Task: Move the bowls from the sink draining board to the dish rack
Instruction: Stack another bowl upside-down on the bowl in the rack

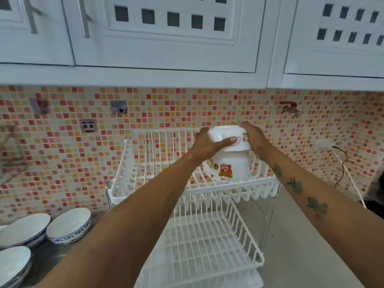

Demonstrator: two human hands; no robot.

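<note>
A white two-tier wire dish rack (158, 183) stands against the tiled wall. On its upper tier rests an upside-down white bowl with bear pictures (230, 168). A second, similar white bowl (223, 135) sits inverted on top of it, held between my left hand (209, 143) and my right hand (254, 138), one on each side. Three white bowls with blue patterned rims lie on the dark draining board at the lower left: one at the back (69, 224), one beside it (24, 229) and one at the frame edge (13, 265).
White wall cupboards (166, 34) hang low over the rack. The lower rack tier (207, 246) holds nothing. A red-handled tap (289, 108) sticks out of the wall at the right, and a socket with a black cable (340, 161) sits farther right.
</note>
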